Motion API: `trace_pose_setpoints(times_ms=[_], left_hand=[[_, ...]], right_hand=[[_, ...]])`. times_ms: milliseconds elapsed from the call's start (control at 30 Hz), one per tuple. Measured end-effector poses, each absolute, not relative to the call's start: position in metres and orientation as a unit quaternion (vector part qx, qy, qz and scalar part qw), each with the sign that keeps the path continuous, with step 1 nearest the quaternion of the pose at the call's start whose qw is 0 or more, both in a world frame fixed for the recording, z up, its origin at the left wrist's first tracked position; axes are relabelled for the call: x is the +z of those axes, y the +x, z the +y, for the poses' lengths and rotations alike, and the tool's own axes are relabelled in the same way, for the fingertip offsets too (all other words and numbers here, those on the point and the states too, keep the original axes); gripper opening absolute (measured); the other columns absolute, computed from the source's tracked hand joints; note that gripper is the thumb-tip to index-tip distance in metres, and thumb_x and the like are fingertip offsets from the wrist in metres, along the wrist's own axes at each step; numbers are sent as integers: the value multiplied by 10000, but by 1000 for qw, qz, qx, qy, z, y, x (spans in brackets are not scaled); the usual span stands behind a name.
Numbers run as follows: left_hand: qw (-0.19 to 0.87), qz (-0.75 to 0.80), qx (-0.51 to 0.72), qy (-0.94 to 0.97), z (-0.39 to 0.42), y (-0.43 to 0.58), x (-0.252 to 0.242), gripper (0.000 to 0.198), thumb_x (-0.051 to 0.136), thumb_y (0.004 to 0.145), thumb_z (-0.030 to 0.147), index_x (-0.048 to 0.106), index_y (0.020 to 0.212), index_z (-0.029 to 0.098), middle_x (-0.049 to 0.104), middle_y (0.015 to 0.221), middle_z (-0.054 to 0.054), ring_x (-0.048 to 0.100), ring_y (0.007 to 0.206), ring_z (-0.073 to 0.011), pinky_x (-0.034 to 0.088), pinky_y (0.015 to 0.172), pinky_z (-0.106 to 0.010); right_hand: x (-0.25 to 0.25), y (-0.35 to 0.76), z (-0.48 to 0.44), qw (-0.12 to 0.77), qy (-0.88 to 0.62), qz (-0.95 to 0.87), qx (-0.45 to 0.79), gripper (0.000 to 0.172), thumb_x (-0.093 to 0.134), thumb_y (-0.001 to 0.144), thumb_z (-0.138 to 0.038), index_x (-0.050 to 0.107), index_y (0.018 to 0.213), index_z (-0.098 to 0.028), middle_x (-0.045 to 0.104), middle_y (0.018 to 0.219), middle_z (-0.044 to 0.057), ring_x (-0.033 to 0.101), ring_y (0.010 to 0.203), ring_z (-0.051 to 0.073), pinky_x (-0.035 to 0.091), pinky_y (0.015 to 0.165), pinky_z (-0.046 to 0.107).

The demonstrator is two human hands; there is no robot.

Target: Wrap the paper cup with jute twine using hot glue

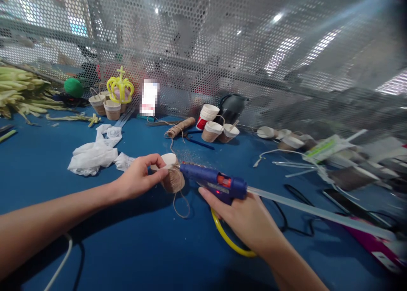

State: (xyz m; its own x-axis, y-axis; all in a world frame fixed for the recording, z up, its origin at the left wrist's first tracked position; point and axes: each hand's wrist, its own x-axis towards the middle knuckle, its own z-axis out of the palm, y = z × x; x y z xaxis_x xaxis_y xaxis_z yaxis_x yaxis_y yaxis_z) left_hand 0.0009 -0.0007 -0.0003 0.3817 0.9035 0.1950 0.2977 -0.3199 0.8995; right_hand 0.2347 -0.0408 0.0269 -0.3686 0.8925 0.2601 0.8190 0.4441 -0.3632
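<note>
Blue table (pixel 127 248). Left hand (pixel 140 177) pinches a twine-wrapped cup (pixel 174 181) at its white end; right hand (pixel 243 219) grips a blue glue gun (pixel 206 177), nozzle at the cup's 1 o'clock edge, contact unclear, clear stick (pixel 302 208) trailing between 3 and 4. From the cup: twine roll (pixel 180 127) at 12, red-and-white cup stack (pixel 209 112) at 1, yellow crown (pixel 121 89) at 11, crumpled white cloth (pixel 92 157) between 9 and 10

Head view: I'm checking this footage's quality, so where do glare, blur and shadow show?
Head view, top: white light spots glare in the grey perforated metal mesh; head view, right: the picture smears, while the blue plastic glue gun looks clearer; head view, lower left: dark shadow on the blue tabletop beside the left forearm.
</note>
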Motion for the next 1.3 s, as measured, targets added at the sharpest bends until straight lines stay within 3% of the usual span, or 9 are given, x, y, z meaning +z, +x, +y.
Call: trace_pose_setpoints(times_ms=[167, 333, 533, 800, 967, 1100, 1300], left_hand=[[402, 422, 369, 723, -1, 1, 0, 194, 463, 776, 325, 481, 699, 148, 592, 695, -18, 539, 660, -132, 429, 595, -225], [389, 422, 369, 731, 0, 0, 0, 188, 461, 768, 317, 487, 698, 144, 584, 705, -24, 530, 672, -134, 424, 617, -236], [379, 425, 367, 735, 1, -1, -1, 188, 457, 776, 316, 489, 708, 143, 587, 709, -26, 526, 676, -133, 422, 632, -246], [374, 419, 373, 739, 2, -1, -2, 187, 466, 780, 315, 500, 715, 143, 595, 706, -23, 535, 679, -133, 429, 635, -243], [378, 424, 368, 736, 1, 0, -1, 202, 458, 779, 327, 496, 708, 142, 599, 716, -31, 536, 685, -137, 431, 632, -245], [371, 431, 364, 738, 1, 0, 0, 206, 457, 777, 330, 498, 700, 143, 602, 706, -26, 538, 685, -135, 432, 625, -234], [364, 428, 364, 743, 1, -1, 0, 204, 462, 780, 328, 507, 708, 143, 614, 715, -27, 547, 689, -135, 436, 637, -235]], right_hand=[[35, 224, -42, 232, -534, -805, 113, 159, 568, 700, -276, 678, 814, -260, 659, 636, 31, 631, 695, 234, 491, 664, 358], [32, 217, -43, 249, -566, -778, 111, 176, 537, 747, -328, 670, 809, -232, 681, 728, 48, 632, 723, 232, 495, 677, 358], [33, 221, -43, 208, -534, -815, 85, 203, 519, 729, -296, 689, 829, -250, 667, 665, 49, 613, 651, 223, 483, 651, 358], [31, 224, -42, 220, -532, -814, 73, 189, 557, 710, -312, 690, 834, -261, 673, 689, 44, 610, 679, 217, 477, 671, 337], [35, 216, -43, 140, -542, -828, 31, 239, 489, 770, -300, 705, 835, -220, 678, 722, 86, 622, 703, 257, 476, 672, 385], [27, 217, -43, 90, -518, -850, -33, 278, 476, 760, -193, 687, 930, -258, 690, 756, 47, 623, 711, 235, 481, 682, 367], [27, 222, -43, 132, -523, -842, -4, 256, 493, 734, -214, 689, 894, -254, 691, 750, 37, 616, 684, 214, 487, 668, 343]])
